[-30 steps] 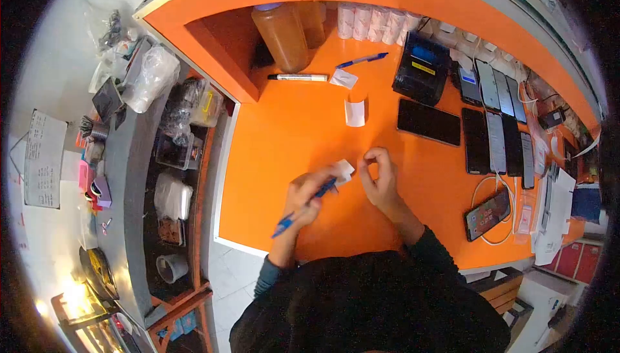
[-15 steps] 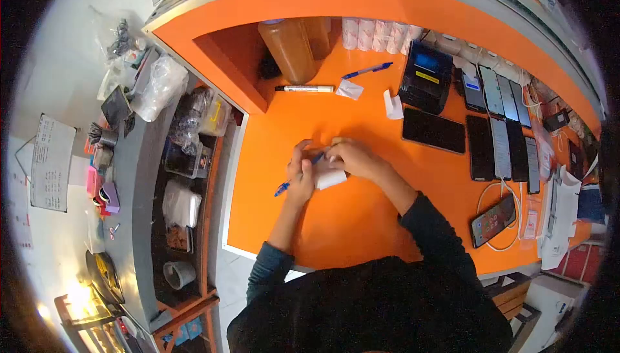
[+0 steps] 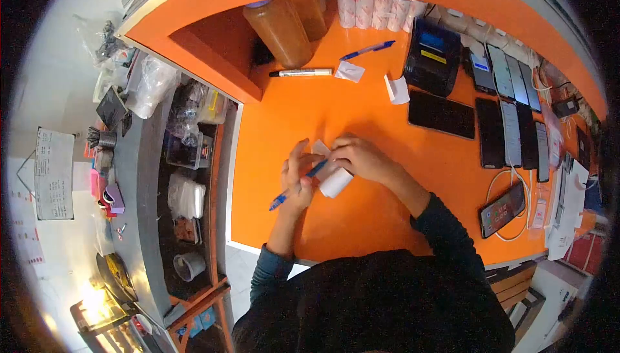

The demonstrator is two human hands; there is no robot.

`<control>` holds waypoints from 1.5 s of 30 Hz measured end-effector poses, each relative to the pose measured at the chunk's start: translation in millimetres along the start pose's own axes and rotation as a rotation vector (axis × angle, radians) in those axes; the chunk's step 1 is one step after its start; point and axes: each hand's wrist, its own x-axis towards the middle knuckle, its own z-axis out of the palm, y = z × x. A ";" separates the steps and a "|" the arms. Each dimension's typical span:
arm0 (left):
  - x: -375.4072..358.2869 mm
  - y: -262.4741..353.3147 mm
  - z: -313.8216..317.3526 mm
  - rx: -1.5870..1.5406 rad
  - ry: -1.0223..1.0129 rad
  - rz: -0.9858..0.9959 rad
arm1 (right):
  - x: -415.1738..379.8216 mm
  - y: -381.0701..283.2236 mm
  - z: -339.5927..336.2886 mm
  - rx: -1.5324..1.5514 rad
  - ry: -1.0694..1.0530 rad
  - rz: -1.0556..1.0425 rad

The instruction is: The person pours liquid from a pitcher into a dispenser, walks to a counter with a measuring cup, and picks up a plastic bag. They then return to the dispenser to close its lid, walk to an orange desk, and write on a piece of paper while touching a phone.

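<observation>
In the head view, a blue pen [image 3: 279,201] lies slantwise through my left hand [image 3: 297,182], held at the thumb with some fingers raised. My right hand [image 3: 363,158] is closed on a small white paper [image 3: 336,184], its fingers curled over the upper part. The paper's lower end looks rolled or folded, and a narrow tip sticks up between the hands. Both hands are close together over the orange desk [image 3: 271,140].
Behind the hands lie a marker [image 3: 301,73], another blue pen [image 3: 367,50] and paper scraps [image 3: 349,71]. A black printer [image 3: 433,56], a dark phone [image 3: 441,115] and several more phones [image 3: 492,133] are to the right. A shelf [image 3: 145,179] runs along the left.
My left hand's fingers have opened away from the paper, the pen staying in that hand. More of the paper shows, its tip now visible. The whole view has shifted slightly.
</observation>
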 end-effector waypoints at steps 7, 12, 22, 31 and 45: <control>5.0 4.0 -15.4 -0.268 0.235 -0.105 | 14.3 -3.8 -12.4 -0.256 -0.144 0.021; 16.1 9.9 -13.8 -0.119 -0.096 -0.180 | 17.1 8.0 -7.3 -0.337 -0.168 0.006; 29.8 5.0 -17.9 0.143 -0.205 -0.024 | 15.0 2.8 -4.7 -0.341 -0.172 0.092; 17.9 14.5 -19.7 0.108 -0.363 0.258 | 16.8 -1.1 -11.0 -0.294 -0.235 0.132; 6.0 21.0 -18.9 0.162 -0.410 0.349 | 15.5 2.3 -10.7 -0.275 -0.209 0.110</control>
